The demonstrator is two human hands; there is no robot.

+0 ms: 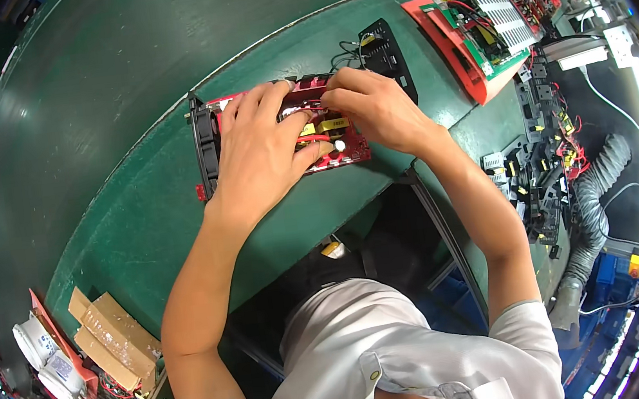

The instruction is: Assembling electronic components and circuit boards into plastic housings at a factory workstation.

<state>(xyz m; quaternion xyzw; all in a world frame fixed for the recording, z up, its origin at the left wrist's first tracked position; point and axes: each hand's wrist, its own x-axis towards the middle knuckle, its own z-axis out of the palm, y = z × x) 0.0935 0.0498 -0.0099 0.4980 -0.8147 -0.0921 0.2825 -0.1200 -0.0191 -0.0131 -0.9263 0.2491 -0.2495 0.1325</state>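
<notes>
A red electronics unit (357,152) lies in front of me on the green bench, its inside exposed. A black fan (208,145) is fixed to its left end, and yellow-wrapped transformers (333,125) and red wires show inside. My left hand (254,144) grips the unit from above, its fingers reaching over the far edge and its thumb by a white blob near the transformers. My right hand (380,110) is at the far right part of the unit, fingers bent and pinched together inside it. What the right fingertips hold is hidden.
A black panel with wires (386,58) lies beyond my right hand. Further right are a red-and-green assembly with a slotted metal cover (504,17), black parts (536,167) and a grey flexible duct (592,208). Cardboard (118,337) and white spools (36,342) sit lower left.
</notes>
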